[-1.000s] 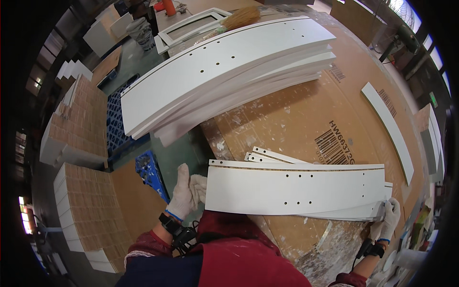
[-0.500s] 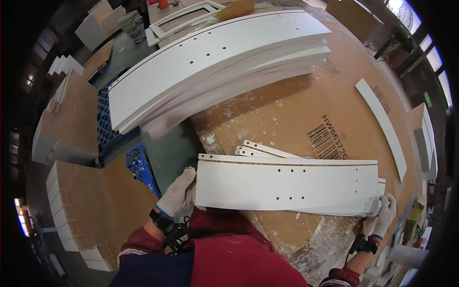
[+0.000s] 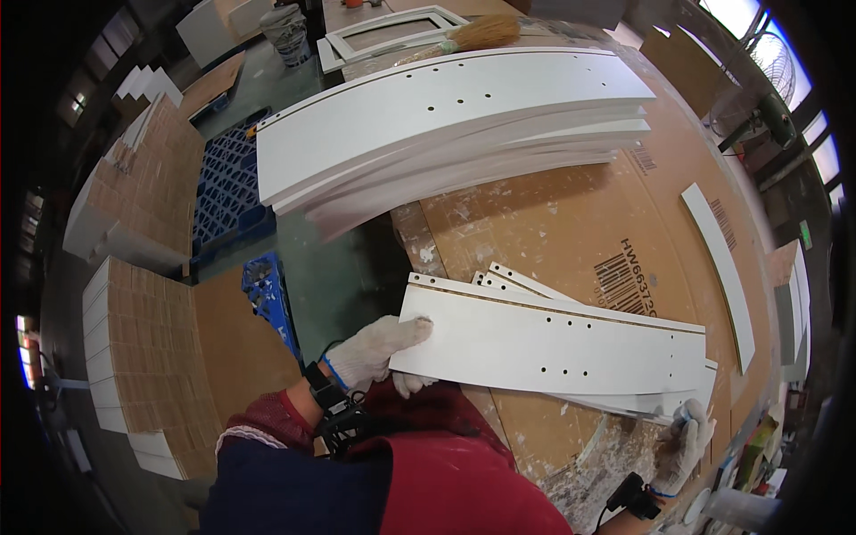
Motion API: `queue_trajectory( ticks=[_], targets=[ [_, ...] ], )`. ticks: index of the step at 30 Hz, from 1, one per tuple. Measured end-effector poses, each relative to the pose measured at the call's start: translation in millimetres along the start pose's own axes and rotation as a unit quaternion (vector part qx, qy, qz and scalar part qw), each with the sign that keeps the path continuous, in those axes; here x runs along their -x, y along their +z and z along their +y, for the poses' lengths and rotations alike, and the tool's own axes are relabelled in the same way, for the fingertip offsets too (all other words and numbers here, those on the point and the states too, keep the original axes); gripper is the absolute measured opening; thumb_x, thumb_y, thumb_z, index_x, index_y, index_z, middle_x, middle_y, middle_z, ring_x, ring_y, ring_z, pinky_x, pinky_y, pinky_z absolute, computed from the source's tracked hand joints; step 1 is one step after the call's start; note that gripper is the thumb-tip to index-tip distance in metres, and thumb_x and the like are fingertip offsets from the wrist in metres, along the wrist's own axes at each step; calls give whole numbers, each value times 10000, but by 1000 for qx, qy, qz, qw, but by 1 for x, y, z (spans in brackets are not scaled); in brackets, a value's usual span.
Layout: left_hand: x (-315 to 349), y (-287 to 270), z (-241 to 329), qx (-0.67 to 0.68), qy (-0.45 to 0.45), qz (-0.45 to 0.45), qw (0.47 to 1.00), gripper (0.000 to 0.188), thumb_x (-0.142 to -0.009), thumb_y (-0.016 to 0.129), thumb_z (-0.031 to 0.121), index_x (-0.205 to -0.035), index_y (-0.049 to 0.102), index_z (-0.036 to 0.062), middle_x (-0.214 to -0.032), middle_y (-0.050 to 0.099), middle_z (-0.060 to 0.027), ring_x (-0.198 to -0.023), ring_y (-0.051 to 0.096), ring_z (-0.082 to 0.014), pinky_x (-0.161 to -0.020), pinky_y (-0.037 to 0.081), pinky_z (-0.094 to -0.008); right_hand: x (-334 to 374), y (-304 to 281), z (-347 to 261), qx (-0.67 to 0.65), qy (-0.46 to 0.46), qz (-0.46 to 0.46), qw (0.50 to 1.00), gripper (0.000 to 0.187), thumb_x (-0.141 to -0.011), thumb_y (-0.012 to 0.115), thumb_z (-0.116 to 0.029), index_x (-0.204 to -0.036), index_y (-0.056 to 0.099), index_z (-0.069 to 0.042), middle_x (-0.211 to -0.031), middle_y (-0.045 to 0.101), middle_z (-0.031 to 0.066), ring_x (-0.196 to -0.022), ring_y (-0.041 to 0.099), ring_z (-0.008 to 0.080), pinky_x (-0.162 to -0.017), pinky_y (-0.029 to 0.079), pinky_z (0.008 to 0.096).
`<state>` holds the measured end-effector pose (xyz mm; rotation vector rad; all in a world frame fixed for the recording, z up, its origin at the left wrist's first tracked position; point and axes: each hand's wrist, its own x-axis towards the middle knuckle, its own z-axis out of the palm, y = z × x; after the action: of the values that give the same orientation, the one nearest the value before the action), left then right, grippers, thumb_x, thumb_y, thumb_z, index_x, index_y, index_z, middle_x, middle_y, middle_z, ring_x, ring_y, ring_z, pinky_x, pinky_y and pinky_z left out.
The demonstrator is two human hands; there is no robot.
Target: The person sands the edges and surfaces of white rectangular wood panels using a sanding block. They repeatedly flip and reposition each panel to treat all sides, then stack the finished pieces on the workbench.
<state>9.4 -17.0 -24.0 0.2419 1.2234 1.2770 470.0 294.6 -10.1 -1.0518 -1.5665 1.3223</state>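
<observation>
the left hand [image 3: 374,350] now has its thumb over the top white board [image 3: 499,334], fingers beneath, so that end looks firmly held, jutting past the cardboard-covered workbench's [image 3: 553,223] left edge. well apart, the right hand [image 3: 682,450] sits by the board's near right corner, grip unclear.

I make out white panel [image 3: 486,334] smooth, matt; left hand [image 3: 376,350], right hand [image 3: 685,448] in knitted cloth; cardboard [image 3: 544,232] white-flecked, papery; blue pallet [image 3: 230,181] plastic; broom [image 3: 489,34] rough, straw-like.
</observation>
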Motion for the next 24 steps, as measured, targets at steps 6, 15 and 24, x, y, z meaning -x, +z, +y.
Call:
queue_trajectory(
  ticks=[6, 15, 24],
  targets=[
    [2, 5, 4, 25, 39, -22, 999, 546, -1004, 526, 464, -926, 665, -58, -701, 656, -133, -490, 614, -155, -400, 503, -269, 23, 67, 1, -68, 68, -166, 981, 569, -906, 715, -372, -1235, 533, 55, -1130, 655, 180, -1046, 664, 345, -821, 565, 410],
    [20, 19, 31, -12, 114, -78, 990, 494, -977, 576, 440, -980, 646, -49, -726, 658, -122, -524, 640, -163, -430, 554, -271, 39, 144, -12, -116, 20, -142, 983, 456, -920, 646, -260, -1239, 582, 60, -1157, 629, 176, -987, 602, 222, -880, 495, 371],
    [11, 43, 27, -5, 136, -101, 986, 437, -975, 597, 331, -1051, 612, -98, -739, 664, -162, -549, 664, -212, -445, 572, -301, 82, 195, -89, 10, 51, -126, 991, 356, -870, 674, -160, -1154, 611, 44, -1079, 646, 143, -853, 683, 226, -671, 594, 337]
  ],
)
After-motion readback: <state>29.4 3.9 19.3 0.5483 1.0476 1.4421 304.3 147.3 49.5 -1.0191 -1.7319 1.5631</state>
